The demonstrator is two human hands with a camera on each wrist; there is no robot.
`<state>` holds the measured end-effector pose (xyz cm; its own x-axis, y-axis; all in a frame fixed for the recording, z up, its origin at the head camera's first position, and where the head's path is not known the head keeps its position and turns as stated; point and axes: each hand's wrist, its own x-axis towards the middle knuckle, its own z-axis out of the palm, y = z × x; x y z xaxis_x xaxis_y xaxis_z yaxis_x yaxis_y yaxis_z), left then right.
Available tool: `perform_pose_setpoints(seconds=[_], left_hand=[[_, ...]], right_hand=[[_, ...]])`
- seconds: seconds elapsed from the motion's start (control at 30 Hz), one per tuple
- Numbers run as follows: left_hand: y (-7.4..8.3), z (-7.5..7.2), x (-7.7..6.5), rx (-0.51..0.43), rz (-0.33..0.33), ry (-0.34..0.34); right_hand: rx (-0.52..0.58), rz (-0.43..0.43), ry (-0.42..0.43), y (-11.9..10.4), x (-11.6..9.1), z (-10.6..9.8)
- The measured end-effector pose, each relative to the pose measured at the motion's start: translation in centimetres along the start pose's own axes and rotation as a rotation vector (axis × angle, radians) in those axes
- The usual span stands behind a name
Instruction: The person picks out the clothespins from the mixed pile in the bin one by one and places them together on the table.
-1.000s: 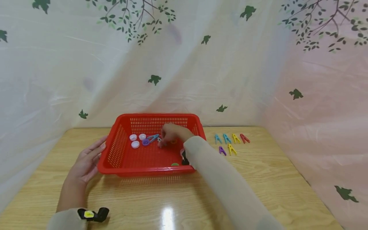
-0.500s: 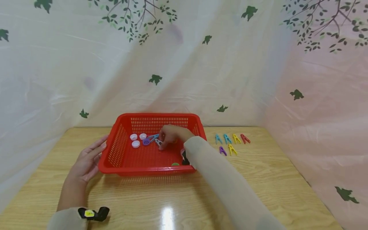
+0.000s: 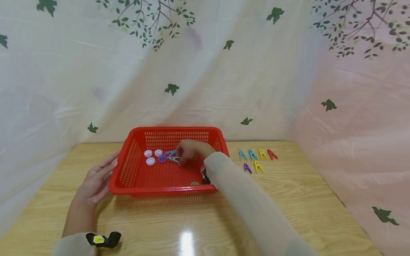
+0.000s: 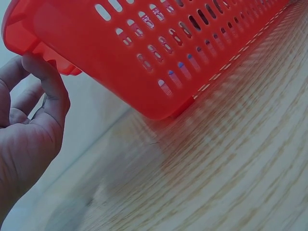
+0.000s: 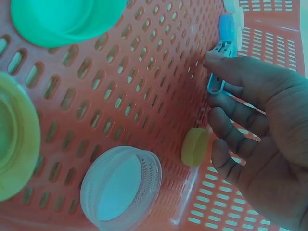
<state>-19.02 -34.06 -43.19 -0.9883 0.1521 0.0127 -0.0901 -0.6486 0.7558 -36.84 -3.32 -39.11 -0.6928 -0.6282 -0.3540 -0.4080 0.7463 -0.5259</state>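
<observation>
A red plastic basket [image 3: 152, 190] stands on the table, its left rim held at the fingertips of my left hand [image 3: 97, 179]. The left wrist view shows that hand's bent fingers [image 4: 53, 86] right at the rim. Inside the basket, my right hand [image 3: 192, 151] pinches a pale grey clothespin [image 3: 174, 160] between thumb and finger, low over the bottom. That clothespin [image 5: 220, 72] looks bluish in the right wrist view. A light blue clothespin [image 3: 169, 153] lies just behind it. Left of them are a purple bottle cap [image 3: 162, 159] and several white caps [image 3: 150, 161].
On the table right of the basket lie several clothespins, among them a red clothespin [image 3: 272, 154] and a purple clothespin [image 3: 247, 168]. A green cap [image 5: 67, 21], a clear cap [image 5: 120, 190] and a yellow cap [image 5: 195, 147] sit in the basket near my right hand. A curtain [image 3: 205, 89] hangs behind.
The grey clothespin at my right fingertips has turned from slanting to lying nearly level, pointing left. My right hand stays almost in place. The left hand and basket have not moved.
</observation>
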Motion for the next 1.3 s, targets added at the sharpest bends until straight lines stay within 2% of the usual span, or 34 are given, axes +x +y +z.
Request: perform_pose_setpoints(seconds=[0.37,0.6,0.77,1.07,1.3], left_hand=[[-0.1,0.0,-0.1,-0.004,-0.007,0.005],[0.0,0.0,0.0,-0.003,-0.005,0.002],[0.0,0.1,0.0,-0.003,-0.006,0.004],[-0.2,-0.1,0.0,-0.003,-0.010,-0.008],[-0.4,-0.2,0.0,-0.011,0.010,-0.045]], right_hand=[[0.047,-0.013,0.011,-0.5,-0.9,-0.3],[0.026,-0.007,0.080,-0.9,-1.0,-1.0],[0.006,-0.025,0.081,-1.2,-1.1,-1.7],[-0.026,-0.088,0.165,-1.8,-2.6,-4.1],[-0.074,-0.140,0.197,-1.8,-4.3,-7.0]])
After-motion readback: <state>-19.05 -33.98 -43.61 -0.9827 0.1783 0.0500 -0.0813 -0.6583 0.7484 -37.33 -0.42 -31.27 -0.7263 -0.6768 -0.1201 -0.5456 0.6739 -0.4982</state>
